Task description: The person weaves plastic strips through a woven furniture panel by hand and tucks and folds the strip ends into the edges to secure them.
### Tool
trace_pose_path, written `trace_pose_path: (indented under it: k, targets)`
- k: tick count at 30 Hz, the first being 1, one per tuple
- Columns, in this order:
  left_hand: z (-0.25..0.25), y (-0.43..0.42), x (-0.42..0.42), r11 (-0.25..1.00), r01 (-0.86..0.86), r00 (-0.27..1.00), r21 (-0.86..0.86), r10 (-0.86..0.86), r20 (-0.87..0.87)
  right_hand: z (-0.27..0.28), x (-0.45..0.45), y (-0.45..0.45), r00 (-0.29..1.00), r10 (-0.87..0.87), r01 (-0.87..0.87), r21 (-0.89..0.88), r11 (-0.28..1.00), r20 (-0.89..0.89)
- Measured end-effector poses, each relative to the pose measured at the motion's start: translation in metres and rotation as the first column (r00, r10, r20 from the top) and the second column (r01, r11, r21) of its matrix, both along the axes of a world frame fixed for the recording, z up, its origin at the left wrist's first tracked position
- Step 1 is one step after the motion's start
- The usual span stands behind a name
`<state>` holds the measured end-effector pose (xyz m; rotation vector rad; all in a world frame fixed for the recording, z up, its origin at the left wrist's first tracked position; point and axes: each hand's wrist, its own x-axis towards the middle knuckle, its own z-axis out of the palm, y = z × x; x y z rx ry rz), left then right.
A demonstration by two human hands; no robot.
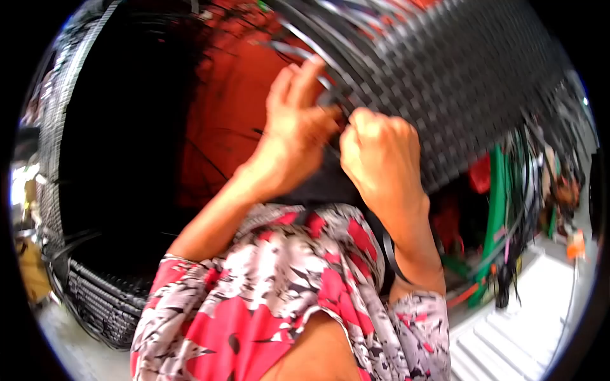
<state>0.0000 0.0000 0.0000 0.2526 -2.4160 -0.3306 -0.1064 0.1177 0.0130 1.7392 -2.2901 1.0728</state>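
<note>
A dark woven panel (470, 82) of flat black strips slants across the upper right, with loose strips (318, 38) running off its left edge. At that edge my right hand (381, 143) is closed in a fist, knuckles up; its fingertips are hidden. Just left of it is my left hand (298, 124), with two fingers stretched up towards the strips and the others bent near the panel's edge. Blur hides whether its thumb and bent fingers touch a strip.
A large black woven piece (105, 305) curves along the left. Behind my hands lies a red surface (222, 108) with scattered strips. At the right are a green tube (495, 216), hanging strips (524, 190) and a white slatted surface (521, 317).
</note>
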Motion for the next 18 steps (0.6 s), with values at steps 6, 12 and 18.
trace_pose_path:
  k: [6,12,18]
  targets:
    - [-0.046,0.106,0.017,0.769,0.126,0.991,0.627,-0.075,-0.106,0.019,0.027,0.076,0.989,-0.087,0.124,0.339,0.933,-0.123]
    - [-0.045,0.097,0.013,0.643,0.163,0.986,0.748,-0.117,-0.114,0.02,0.032,0.076,0.984,-0.145,0.164,0.208,0.964,-0.105]
    - [-0.051,0.076,0.003,0.679,0.242,0.961,0.693,-0.267,-0.074,0.008,0.021,0.074,0.98,-0.148,0.166,0.134,0.977,-0.133]
